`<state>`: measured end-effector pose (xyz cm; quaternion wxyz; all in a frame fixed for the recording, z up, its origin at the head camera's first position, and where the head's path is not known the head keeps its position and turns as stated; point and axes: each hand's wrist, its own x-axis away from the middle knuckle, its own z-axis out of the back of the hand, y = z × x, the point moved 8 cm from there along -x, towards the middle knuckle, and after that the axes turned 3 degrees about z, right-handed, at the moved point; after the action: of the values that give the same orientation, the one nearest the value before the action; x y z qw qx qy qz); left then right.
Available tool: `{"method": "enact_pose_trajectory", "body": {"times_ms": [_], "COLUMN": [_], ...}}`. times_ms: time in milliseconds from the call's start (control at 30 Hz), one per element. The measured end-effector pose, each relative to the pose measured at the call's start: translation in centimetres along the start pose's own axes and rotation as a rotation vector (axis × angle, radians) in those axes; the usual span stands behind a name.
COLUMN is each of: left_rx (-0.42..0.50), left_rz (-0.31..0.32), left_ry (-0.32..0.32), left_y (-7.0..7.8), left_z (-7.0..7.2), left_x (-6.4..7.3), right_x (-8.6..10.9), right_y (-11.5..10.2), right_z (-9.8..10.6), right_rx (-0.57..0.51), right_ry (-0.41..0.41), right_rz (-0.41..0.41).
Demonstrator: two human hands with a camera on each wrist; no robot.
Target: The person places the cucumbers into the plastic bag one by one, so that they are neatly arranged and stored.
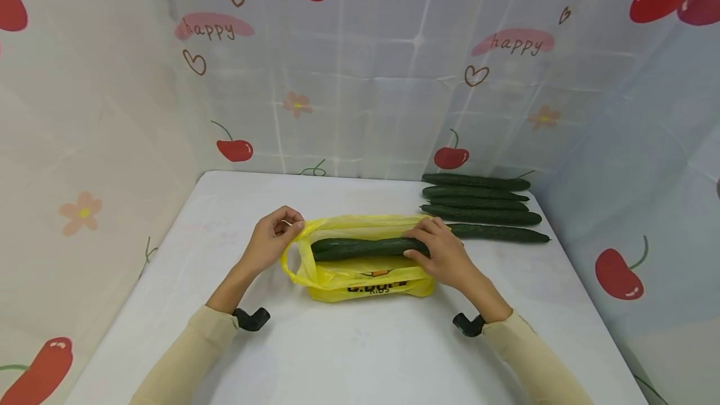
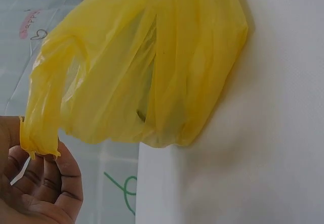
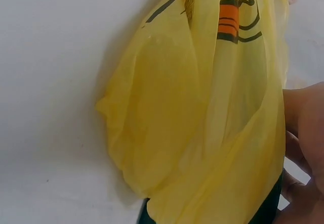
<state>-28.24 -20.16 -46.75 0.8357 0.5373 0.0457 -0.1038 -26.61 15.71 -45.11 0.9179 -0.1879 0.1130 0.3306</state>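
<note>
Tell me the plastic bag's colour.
The plastic bag is yellow; the head view shows it best.

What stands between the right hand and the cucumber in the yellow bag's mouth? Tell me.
Nothing visible does: in the head view, the right hand holds one end of the cucumber. The left hand pinches the yellow bag at its other end, clear of the cucumber.

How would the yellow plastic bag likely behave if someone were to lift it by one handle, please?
The yellow plastic bag would probably sag floppily, since its film looks thin, creased and see-through. Raised only by the handle that the left hand pinches, it would likely tilt, and the long cucumber lying inside might slide.
</note>
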Motion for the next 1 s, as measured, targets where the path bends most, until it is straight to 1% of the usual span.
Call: {"method": "enact_pose_trajectory", "body": {"times_ms": [67,233,300,433,467,533,667,800,933,1000], "left_rx": [-0.003,0.008,0.010,0.005,0.001,0.000,-0.007,0.008,0.029,0.039], "left_rz": [0.009,0.025,0.025,0.025,0.025,0.024,0.016,0.007,0.007,0.018], "left_ry": [0.000,-0.004,-0.003,0.009,0.011,0.013,0.013,0.009,-0.012,-0.021], "left_y": [0.0,2.1,2.4,0.8,0.3,-0.2,-0.3,-0.2,-0.2,-0.3], "left_z": [-0.1,0.0,0.1,0.0,0.0,0.0,0.2,0.3,0.1,0.0], "left_x": [-0.1,0.5,0.6,0.2,0.1,0.1,0.1,0.1,0.1,0.0], "right_x": [-0.3,-0.9,-1.1,-1.3,-1.2,-1.1,-0.9,-0.9,-0.9,-0.9], "right_y": [-0.1,-0.5,-0.7,-0.9,-0.8,-0.7,-0.3,-0.1,0.2,0.4], "right_z": [-0.2,-1.1,-1.5,-2.3,-2.5,-2.9,-3.5,-4.1,-4.4,-4.5], "right_rx": [-0.012,-0.055,-0.077,-0.117,-0.121,-0.131,-0.134,-0.125,-0.122,-0.123], "right_ry": [-0.011,-0.050,-0.066,-0.105,-0.116,-0.138,-0.184,-0.226,-0.245,-0.250], "right_rz": [-0.006,-0.004,0.008,0.009,0.002,-0.023,-0.066,-0.093,-0.123,-0.142]}}
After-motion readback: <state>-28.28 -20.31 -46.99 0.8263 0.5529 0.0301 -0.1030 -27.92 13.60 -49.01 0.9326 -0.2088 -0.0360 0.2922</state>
